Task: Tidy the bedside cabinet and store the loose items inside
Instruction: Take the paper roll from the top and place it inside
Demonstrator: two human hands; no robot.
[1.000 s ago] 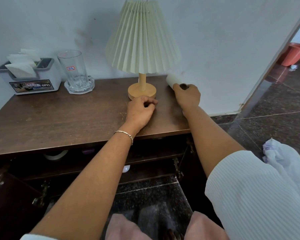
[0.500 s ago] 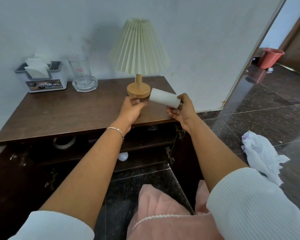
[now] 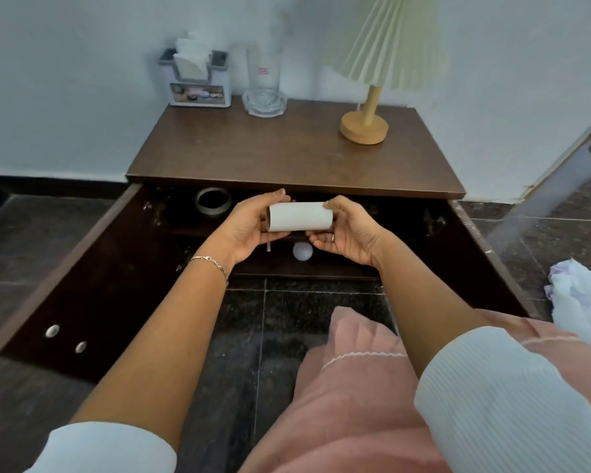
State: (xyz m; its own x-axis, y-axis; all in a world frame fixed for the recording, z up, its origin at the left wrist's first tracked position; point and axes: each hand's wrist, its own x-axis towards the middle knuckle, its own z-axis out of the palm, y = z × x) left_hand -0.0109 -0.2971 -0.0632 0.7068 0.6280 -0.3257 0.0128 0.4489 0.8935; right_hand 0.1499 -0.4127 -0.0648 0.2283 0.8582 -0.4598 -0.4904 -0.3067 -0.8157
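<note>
Hands: left hand (image 3: 249, 230), right hand (image 3: 348, 233) each grip one end of paper roll (image 3: 301, 216) | roll level, before open cabinet (image 3: 287, 155) | tape ring (image 3: 213, 201) inside cabinet, upper shelf

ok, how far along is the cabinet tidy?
Done: both doors are open; a tape roll and a white ball sit inside. In hand: left hand and right hand hold the white paper roll in front of the opening. Left: stow that roll, probably shut the doors. Tissue holder, glass and lamp stand on top.
</note>
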